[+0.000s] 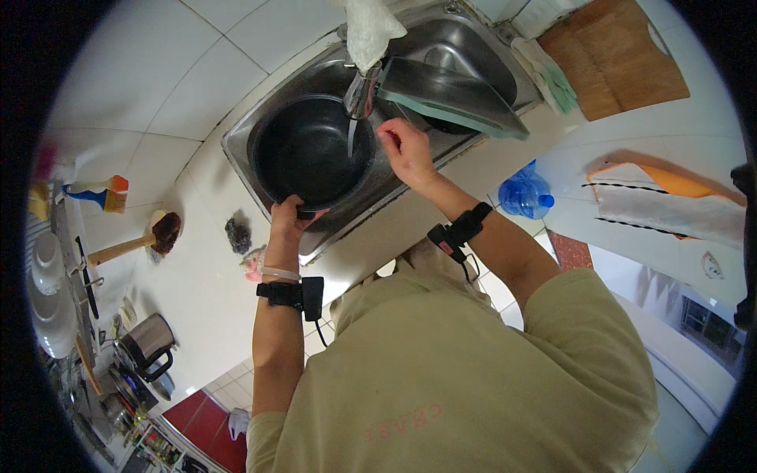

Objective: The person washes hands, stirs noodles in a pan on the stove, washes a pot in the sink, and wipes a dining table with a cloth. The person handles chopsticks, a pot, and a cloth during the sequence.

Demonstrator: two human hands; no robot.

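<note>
A round black pot [301,156] sits in the left basin of a steel double sink [349,227]. My left hand [291,216] grips its near rim, thumb over the edge. Water runs from the chrome faucet [361,97] into the pot; a white cloth or bag [369,29] covers the faucet's top. My right hand [405,148] is beside the pot's right side, fingers curled inward, with nothing plainly visible in it. Just above that hand, a dark tray-like thing with a green rim [452,97] lies tilted across the sink's divider and right basin.
Gloves [547,77] and a wooden cutting board [615,59] lie to the right. On the left counter are a dark scouring pad [238,235], a pink cloth [253,266] and an electric kettle [148,343]. A blue plastic bottle [525,192] stands below the counter's edge.
</note>
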